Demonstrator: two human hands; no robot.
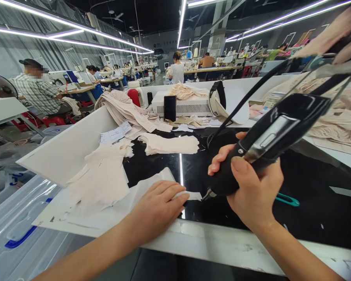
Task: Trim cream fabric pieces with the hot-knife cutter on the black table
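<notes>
My right hand is wrapped round a black hand-held cutting tool, its metal tip pointing down at the black glass worktop. A black cable runs from the tool up to the right. My left hand lies flat, fingers stretched out, pressing a pale sheet onto the worktop just left of the tool's tip. Stacks of cut beige fabric pieces lie to the left of that hand.
More beige pieces and paper slips lie behind. A white box unit, a black phone and a red object stand at the back. Teal snips lie right of my hand. White walls edge the bench; people work at other benches.
</notes>
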